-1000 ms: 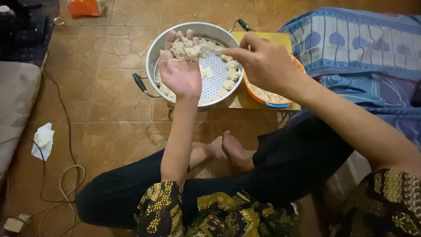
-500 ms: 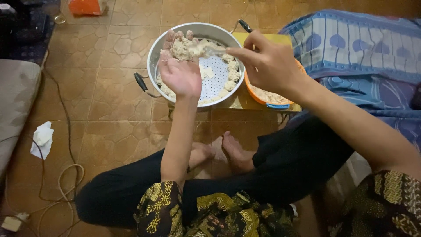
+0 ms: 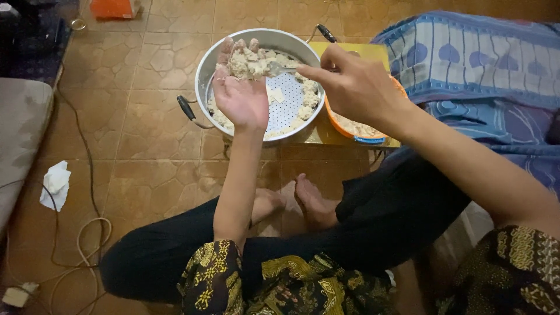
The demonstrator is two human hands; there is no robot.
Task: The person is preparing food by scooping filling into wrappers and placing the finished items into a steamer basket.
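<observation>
The person sits cross-legged on the tiled floor (image 3: pixel 146 175). The left hand (image 3: pixel 242 96), open and palm-up, cups a lump of pale dough (image 3: pixel 248 61) over the metal pan (image 3: pixel 204 76). The right hand (image 3: pixel 356 87) pinches a spoon (image 3: pixel 279 68), its tip against the lump. The cupped palm should be kept level above the pan, so crumbs fall inside. An orange bowl (image 3: pixel 350 125) sits just beside the pan on the low yellow desk (image 3: pixel 367 52).

The round pan (image 3: pixel 205 70) is silvery metal with a white dotted insert, and the lumps of dough (image 3: pixel 248 63) in it are pale beige. The bowl (image 3: pixel 341 123) is orange with a blue rim on a yellow stand (image 3: pixel 367 52). The cloth (image 3: pixel 478 58) is blue with darker heart shapes, the floor tiles (image 3: pixel 146 146) mottled brown.
</observation>
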